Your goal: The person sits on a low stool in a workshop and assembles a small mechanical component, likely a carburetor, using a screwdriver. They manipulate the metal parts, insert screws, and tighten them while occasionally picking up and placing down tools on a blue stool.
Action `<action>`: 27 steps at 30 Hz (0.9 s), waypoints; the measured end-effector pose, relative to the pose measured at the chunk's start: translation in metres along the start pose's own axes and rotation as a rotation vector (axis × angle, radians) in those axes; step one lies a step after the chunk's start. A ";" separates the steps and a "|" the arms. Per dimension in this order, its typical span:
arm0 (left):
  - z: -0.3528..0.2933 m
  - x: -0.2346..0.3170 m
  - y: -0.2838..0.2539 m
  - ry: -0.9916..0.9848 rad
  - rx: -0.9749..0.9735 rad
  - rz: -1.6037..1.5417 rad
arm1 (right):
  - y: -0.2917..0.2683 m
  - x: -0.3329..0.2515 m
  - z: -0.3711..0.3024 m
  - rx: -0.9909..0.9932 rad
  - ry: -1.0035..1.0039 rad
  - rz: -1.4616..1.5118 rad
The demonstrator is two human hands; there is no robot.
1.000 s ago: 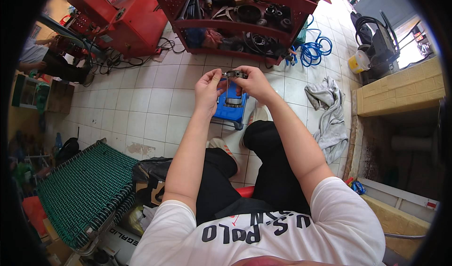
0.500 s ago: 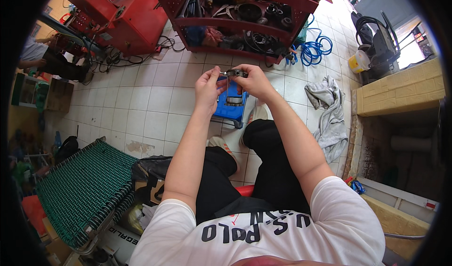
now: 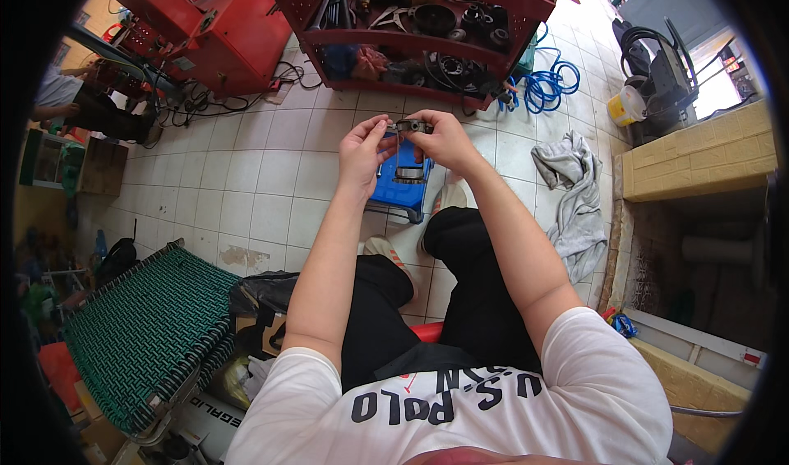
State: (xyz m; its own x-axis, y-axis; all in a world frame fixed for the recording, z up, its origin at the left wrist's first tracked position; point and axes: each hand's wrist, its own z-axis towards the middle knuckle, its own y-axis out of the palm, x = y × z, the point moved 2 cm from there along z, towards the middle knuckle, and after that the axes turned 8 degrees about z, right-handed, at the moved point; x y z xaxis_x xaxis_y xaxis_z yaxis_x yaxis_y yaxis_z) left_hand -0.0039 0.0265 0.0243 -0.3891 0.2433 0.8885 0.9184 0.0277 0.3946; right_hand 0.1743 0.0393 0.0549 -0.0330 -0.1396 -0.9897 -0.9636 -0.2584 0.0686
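Note:
I sit with both arms stretched out in front of me. My left hand (image 3: 366, 148) and my right hand (image 3: 444, 140) together pinch a small dark metal part (image 3: 411, 126) held up between the fingertips; a thin chain or link seems to hang from it. Below the hands a low blue plastic stool (image 3: 401, 187) stands on the white tiled floor, with a round metal piece (image 3: 408, 174) lying on it. My feet in sandals rest beside the stool.
A red shelf rack (image 3: 427, 21) full of dark machine parts stands ahead, with a red machine (image 3: 222, 21) to its left and a blue coiled hose (image 3: 546, 87) to its right. A grey rag (image 3: 575, 194) lies at right. A green woven bench (image 3: 140, 342) is at lower left.
Both hands stay up on the small part; the fingers have shifted slightly around it. Nothing else has moved.

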 end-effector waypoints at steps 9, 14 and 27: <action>0.007 -0.011 -0.011 -0.091 0.077 0.041 | 0.004 -0.007 -0.003 -0.036 0.018 -0.048; -0.002 0.007 0.000 -0.053 0.030 -0.094 | 0.002 -0.008 -0.005 -0.024 0.017 -0.025; 0.005 -0.005 -0.007 -0.018 0.048 0.091 | 0.002 -0.008 -0.004 -0.033 0.025 -0.019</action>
State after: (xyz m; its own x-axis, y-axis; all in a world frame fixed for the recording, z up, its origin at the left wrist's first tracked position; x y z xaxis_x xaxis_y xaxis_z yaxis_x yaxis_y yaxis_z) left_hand -0.0080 0.0301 0.0158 -0.3025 0.2645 0.9157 0.9526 0.0511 0.2999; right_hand 0.1735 0.0356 0.0633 -0.0081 -0.1585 -0.9873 -0.9548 -0.2922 0.0548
